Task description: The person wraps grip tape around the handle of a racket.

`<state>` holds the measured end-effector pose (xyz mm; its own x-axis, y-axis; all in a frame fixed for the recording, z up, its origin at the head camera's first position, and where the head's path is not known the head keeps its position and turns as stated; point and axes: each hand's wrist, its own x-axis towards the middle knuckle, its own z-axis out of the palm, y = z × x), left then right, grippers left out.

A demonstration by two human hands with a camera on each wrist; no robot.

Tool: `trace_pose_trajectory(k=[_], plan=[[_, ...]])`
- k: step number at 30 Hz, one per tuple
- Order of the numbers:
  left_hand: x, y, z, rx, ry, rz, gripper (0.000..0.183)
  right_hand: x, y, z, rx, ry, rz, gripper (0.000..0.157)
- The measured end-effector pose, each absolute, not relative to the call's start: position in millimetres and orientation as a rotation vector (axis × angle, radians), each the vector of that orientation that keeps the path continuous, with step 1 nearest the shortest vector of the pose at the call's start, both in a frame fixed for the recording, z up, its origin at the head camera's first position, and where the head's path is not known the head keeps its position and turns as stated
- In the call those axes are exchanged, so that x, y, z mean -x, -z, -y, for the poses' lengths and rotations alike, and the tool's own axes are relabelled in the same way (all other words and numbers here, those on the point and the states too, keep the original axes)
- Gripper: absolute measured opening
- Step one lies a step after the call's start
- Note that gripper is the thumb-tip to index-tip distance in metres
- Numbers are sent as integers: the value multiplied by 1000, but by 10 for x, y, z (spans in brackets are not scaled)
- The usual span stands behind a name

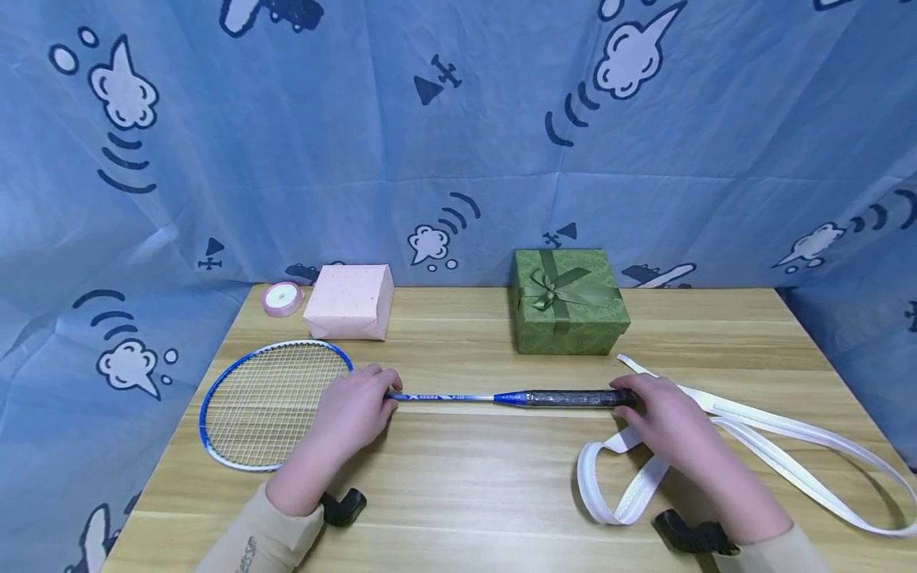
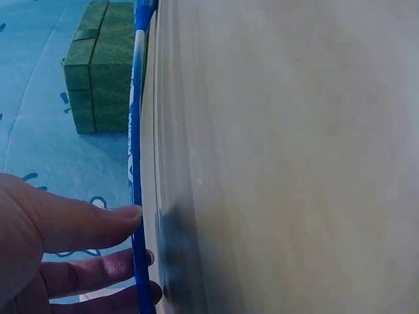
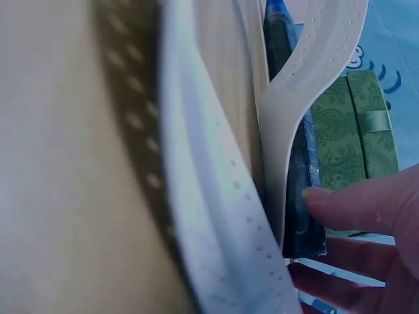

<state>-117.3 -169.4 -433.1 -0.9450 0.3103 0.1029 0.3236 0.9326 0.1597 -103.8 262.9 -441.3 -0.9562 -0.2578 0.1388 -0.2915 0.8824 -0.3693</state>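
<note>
A blue and white badminton racket [image 1: 566,399] lies across the wooden table, strung head to the left and black-wrapped handle to the right. My left hand [image 1: 354,406] pinches its blue shaft [image 2: 135,163] close to the head, thumb on one side and fingers on the other. At the butt end of the handle [image 3: 301,196], my right hand [image 1: 666,414] grips with thumb and fingers. White perforated grip tape [image 1: 641,489] lies in loose loops under and around the right hand. In the right wrist view the tape [image 3: 226,242] passes in front of part of the handle.
A green gift box [image 1: 573,310] with a ribbon bow stands behind the handle. Farther left are a pink wrapped box [image 1: 349,302] and a small ribbon roll [image 1: 282,299]. A blue patterned cloth [image 1: 458,143] hangs behind the table [image 1: 458,493].
</note>
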Motion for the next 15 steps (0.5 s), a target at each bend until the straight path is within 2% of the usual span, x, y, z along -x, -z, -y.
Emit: trace_pose_trajectory(k=[15], plan=[[1333, 4227, 1686, 588, 90, 3080, 14, 1189, 4337, -2597, -590, -374, 3018, 29]])
